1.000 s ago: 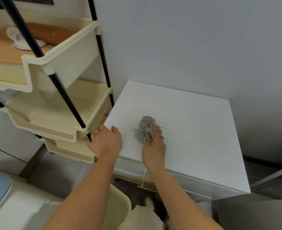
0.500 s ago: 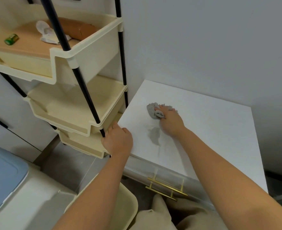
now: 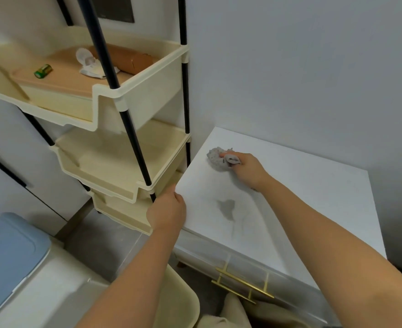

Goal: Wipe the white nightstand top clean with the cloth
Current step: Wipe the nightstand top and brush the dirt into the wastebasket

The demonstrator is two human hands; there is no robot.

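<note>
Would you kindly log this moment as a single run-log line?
step: wiping | right hand: grips grey cloth, back-left of nightstand top | left hand: grips top's left front corner | grey mark mid-top

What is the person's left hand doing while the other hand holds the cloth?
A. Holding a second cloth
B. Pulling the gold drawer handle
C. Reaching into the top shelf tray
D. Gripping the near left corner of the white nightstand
D: the left hand curls over the near left corner of the nightstand top, while the right hand holds the cloth farther back.
</note>
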